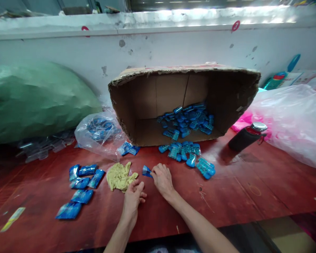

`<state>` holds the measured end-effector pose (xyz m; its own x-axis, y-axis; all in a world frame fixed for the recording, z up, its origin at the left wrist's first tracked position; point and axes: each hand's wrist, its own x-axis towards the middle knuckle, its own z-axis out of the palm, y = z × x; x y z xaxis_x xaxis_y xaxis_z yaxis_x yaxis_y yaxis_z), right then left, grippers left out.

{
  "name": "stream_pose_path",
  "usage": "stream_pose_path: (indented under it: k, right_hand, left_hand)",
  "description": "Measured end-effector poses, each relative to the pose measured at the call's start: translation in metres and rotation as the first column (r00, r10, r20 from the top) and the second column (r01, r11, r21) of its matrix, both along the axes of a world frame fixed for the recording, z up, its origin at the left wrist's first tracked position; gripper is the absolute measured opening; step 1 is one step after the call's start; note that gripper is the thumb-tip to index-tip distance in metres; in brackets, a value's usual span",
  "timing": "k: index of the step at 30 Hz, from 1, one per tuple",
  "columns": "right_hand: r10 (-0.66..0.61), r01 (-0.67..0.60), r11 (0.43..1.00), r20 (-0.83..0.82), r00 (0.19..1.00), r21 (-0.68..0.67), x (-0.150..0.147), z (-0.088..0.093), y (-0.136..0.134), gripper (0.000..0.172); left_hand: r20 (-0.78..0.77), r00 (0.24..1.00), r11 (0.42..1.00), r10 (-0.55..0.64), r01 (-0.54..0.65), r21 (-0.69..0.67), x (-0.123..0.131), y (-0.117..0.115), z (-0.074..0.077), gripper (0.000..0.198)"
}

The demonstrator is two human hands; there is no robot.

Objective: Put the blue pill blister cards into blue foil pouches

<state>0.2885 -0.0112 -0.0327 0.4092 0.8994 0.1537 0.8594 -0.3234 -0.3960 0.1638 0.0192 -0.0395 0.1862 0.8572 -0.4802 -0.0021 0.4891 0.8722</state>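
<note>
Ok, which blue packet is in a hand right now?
The small blue packet just right of the crumpled yellow heap, pinched in the right hand. The other blue packets lie in groups, no hand on them.

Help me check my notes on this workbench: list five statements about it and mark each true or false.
1. The right hand holds a small blue plastic packet. True.
2. The crumpled pale-yellow fabric bundle lies inside the brown cardboard box. False: it lies on the red tabletop, beside the left hand.
3. Several shiny blue packets lie left of the fabric bundle. True.
4. The black-sleeved bottle with the silver lid is left of the box. False: it is to the right.
5. Small blue pieces lie inside the box. True.
</note>
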Motion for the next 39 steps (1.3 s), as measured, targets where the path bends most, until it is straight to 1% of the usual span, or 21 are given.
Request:
stream_pose_path:
  k: [5,8,9,11,13,14,16,18,20,21,22,24,26,29,31,32,33,34,36,37,39]
  right_hand:
    - [0.115,-0.094,0.981,-0.123,0.986,0.168,-0.010,0.018,-0.026,0.008]
    - [0.132,-0.001,0.949,-0.394,0.910,0.315,-0.013,0.017,-0.033,0.011]
    - [0.123,0.082,0.937,-0.539,0.833,0.341,-0.013,0.015,-0.033,0.020]
    - [0.119,0.239,0.928,-0.837,0.533,0.284,-0.012,0.009,-0.031,0.034]
    - [0.122,0.267,0.948,-0.972,0.203,0.175,-0.011,0.004,-0.029,0.028]
    - [0.120,0.251,0.958,-0.988,0.100,0.142,-0.011,0.002,-0.028,0.022]
    - [0.122,0.238,0.963,-0.992,0.040,0.128,-0.009,-0.001,-0.028,0.018]
    - [0.119,0.262,0.956,-0.991,0.053,0.129,-0.008,-0.002,-0.030,0.018]
    - [0.113,0.281,0.951,-0.992,0.063,0.126,-0.006,-0.003,-0.032,0.017]
    - [0.110,0.286,0.950,-0.992,0.067,0.125,-0.005,-0.003,-0.033,0.016]
    - [0.107,0.291,0.949,-0.992,0.070,0.123,-0.005,-0.004,-0.034,0.015]
    - [0.103,0.300,0.946,-0.992,0.074,0.121,-0.006,-0.004,-0.035,0.015]
    - [0.103,0.313,0.942,-0.992,0.079,0.123,-0.007,-0.004,-0.035,0.016]
    - [0.107,0.343,0.930,-0.990,0.091,0.132,-0.008,-0.002,-0.036,0.018]
    - [0.113,0.370,0.918,-0.989,0.100,0.142,-0.007,0.000,-0.037,0.018]
    - [0.118,0.382,0.912,-0.988,0.105,0.149,-0.006,0.001,-0.037,0.018]
    - [0.124,0.393,0.906,-0.986,0.108,0.157,-0.005,0.002,-0.038,0.018]
    - [0.132,0.399,0.902,-0.985,0.108,0.165,-0.005,0.003,-0.038,0.017]
    - [0.152,0.404,0.897,-0.983,0.105,0.181,-0.006,0.006,-0.039,0.017]
    - [0.162,0.402,0.896,-0.982,0.102,0.189,-0.007,0.006,-0.040,0.017]
    - [0.187,0.388,0.899,-0.979,0.083,0.205,-0.011,0.007,-0.041,0.017]
  left_hand:
    - [0.196,0.979,0.993,-0.056,0.075,-0.090,0.011,-0.003,0.010,0.036]
    - [0.273,0.961,0.992,-0.043,0.074,-0.105,0.011,-0.005,0.015,0.031]
    - [0.280,0.959,0.992,-0.038,0.070,-0.106,0.011,-0.007,0.016,0.030]
    - [0.284,0.958,0.993,-0.037,0.068,-0.100,0.011,-0.011,0.016,0.031]
    - [0.264,0.962,0.993,-0.070,0.093,-0.073,0.009,-0.015,0.013,0.031]
    - [0.222,0.970,0.993,-0.098,0.110,-0.041,0.008,-0.015,0.012,0.030]
    - [0.043,0.989,0.985,-0.140,0.135,0.112,0.003,-0.011,0.008,0.030]
    - [-0.246,0.965,0.904,-0.088,0.181,0.387,-0.006,0.001,0.003,0.036]
    - [-0.532,0.841,0.717,0.095,0.313,0.623,-0.015,0.021,-0.002,0.048]
    - [-0.643,0.738,0.638,0.204,0.398,0.659,-0.019,0.031,-0.005,0.056]
    - [-0.731,0.629,0.592,0.265,0.492,0.638,-0.022,0.041,-0.008,0.061]
    - [-0.835,0.453,0.559,0.314,0.622,0.548,-0.024,0.058,-0.013,0.060]
    - [-0.875,0.380,0.546,0.299,0.684,0.483,-0.022,0.067,-0.016,0.052]
    - [-0.850,0.445,0.538,0.282,0.661,0.524,-0.016,0.066,-0.014,0.044]
    - [-0.765,0.590,0.541,0.256,0.568,0.620,-0.012,0.055,-0.009,0.043]
    - [-0.694,0.688,0.565,0.212,0.493,0.662,-0.010,0.047,-0.006,0.044]
    - [-0.605,0.783,0.624,0.142,0.404,0.669,-0.008,0.037,-0.002,0.046]
    - [-0.495,0.868,0.718,0.047,0.315,0.621,-0.005,0.027,0.001,0.048]
    - [-0.212,0.967,0.927,-0.141,0.204,0.315,0.001,0.005,0.008,0.050]
    - [-0.051,0.978,0.968,-0.202,0.207,0.139,0.005,-0.004,0.011,0.048]
    - [0.202,0.956,0.971,-0.211,0.229,-0.072,0.011,-0.018,0.016,0.041]
